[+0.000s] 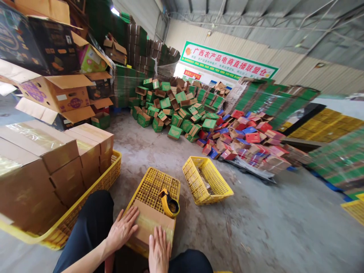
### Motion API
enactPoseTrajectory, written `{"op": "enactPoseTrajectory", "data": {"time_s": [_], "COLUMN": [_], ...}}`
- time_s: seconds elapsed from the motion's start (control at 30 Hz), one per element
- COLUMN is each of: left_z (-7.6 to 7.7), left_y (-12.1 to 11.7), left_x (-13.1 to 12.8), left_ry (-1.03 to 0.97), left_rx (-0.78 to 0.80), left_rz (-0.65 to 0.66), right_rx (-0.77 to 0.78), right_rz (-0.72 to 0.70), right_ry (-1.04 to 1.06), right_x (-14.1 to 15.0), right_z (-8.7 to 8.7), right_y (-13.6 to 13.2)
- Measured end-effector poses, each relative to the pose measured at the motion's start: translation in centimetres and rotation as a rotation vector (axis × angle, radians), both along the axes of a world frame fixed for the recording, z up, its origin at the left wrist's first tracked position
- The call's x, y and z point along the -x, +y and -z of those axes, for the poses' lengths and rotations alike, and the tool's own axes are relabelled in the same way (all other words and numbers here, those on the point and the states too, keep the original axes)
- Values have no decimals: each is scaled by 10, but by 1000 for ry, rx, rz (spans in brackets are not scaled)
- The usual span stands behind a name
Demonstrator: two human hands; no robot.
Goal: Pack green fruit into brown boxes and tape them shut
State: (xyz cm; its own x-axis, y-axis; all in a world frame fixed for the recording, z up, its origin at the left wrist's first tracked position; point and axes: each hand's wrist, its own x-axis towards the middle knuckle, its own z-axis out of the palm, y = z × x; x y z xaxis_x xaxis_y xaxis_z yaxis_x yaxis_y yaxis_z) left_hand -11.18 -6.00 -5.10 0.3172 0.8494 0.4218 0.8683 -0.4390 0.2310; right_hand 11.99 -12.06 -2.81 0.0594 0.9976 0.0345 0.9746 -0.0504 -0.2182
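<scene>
Carton in hand: cardboard box (152, 217) flat on the near end of an upturned yellow crate (160, 178), between the person's knees.
Left hand (123, 229): palm down on the box's left side, fingers stretched out, gripping nothing.
Right hand (159, 248): flat on the near right edge, fingers extended, nothing grasped.
Tape dispenser (165, 203): on the crate, just beyond the box; no hand on it.
Done: a shiny tape band crosses the box top; brown cartons (61, 167) in the left crate (116, 163) are shut, taped and stacked. Judgement: this box's top looks closed.
Left: this box lies outside that stack; its underside is hidden, so sealing there cannot be told.
Banner (227, 60), far wall: "广西农产品电商直播联盟仓"; smaller line not legible.
Red sign (192, 74): below banner, too small to read.
Black carton (54, 43), far left: "7" on a pale label.
Printed carton (58, 94): purple emblem, wording unreadable.
</scene>
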Motion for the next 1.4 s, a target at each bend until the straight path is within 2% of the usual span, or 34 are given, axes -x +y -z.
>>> {"op": "enactPoseTrajectory", "data": {"time_s": [0.1,0.2,0.33,0.47,0.63,0.73,0.83,0.97,1.13,1.23,1.3,1.4], "left_z": [4,6,9,11,8,4,0,-4,-5,-3,0,4], "left_y": [-4,-17,-44,-64,-64,-60,-55,-44,-38,-40,-41,-41], "left_x": [13,11,-10,-28,-27,-24,-21,-11,9,11,5,-11], "left_ry": [15,0,4,23,48,84,60,21,16,9,1,9], "left_rx": [-14,-70,-104,-103,-141,-153,-124,-73,-54,-42,-44,-42], "left_rz": [-32,-55,-43,8,92,169,155,125,62,43,18,-31], "right_rx": [-33,-52,-82,-89,-123,-150,-163,-136,-109,-59,-65,-82], "right_rz": [89,181,245,161,2,-2,-26,6,93,140,168,177], "right_ry": [1,3,-28,-32,40,56,59,59,-33,-36,-43,-73], "right_x": [-20,-25,-10,13,57,81,88,71,16,-8,-10,6], "right_z": [10,21,33,39,32,21,10,7,18,24,27,25], "right_y": [-6,-12,-15,-16,-17,-15,-14,-17,-30,-36,-36,-31]}}
